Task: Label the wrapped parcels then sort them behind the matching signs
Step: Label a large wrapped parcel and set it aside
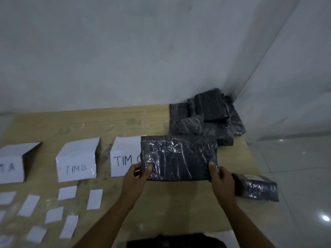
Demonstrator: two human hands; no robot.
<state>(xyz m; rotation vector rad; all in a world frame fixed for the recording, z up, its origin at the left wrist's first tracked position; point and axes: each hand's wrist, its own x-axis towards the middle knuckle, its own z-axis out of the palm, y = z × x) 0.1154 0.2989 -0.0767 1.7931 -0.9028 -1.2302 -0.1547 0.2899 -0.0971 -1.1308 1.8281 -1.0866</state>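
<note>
Both hands hold the flat parcel (179, 158) by its near corners, left hand (137, 176) and right hand (222, 183), long axis left-right, overlapping the TIM C sign (125, 158) (no label seen). Blank labels (68, 192) lie near-left, nearer the left hand.

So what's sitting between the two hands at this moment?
In the head view, a dark plastic-wrapped parcel spans the gap; the left hand grips its near left corner, the right hand its near right corner.

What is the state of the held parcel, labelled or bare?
Bare on the visible face: the parcel shows only dark wrap, no white label. Its underside is hidden.
</note>
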